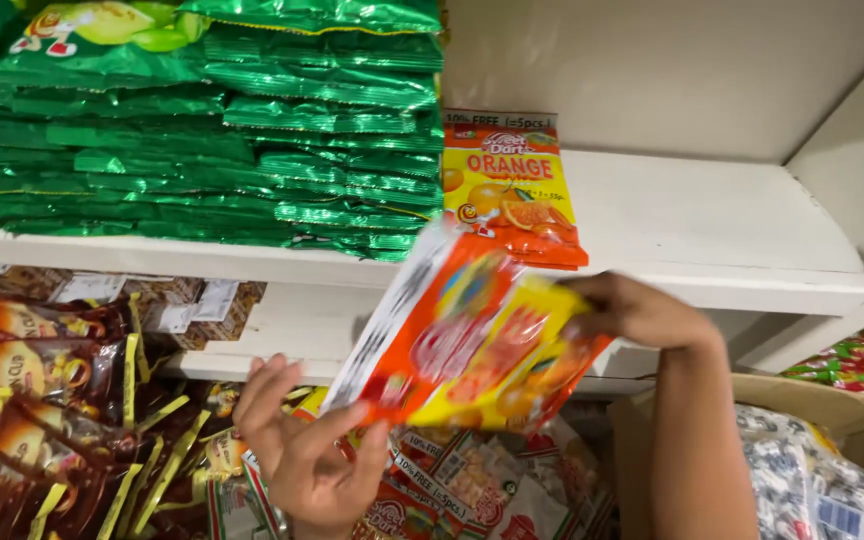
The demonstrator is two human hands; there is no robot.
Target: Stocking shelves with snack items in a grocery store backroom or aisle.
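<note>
Orange-and-yellow candy packets, a blurred bunch of uncountable number, hang between both hands below the white shelf. Right hand pinches their upper edge; left hand grips the lower corner, fingers half spread. One matching orange packet stack sits on the shelf beside green packet stacks. A cardboard box holds wrapped sweets.

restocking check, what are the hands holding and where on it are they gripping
Both hands hold one orange and yellow candy packet: the left hand pinches its lower left corner, the right hand grips its right edge.
</note>
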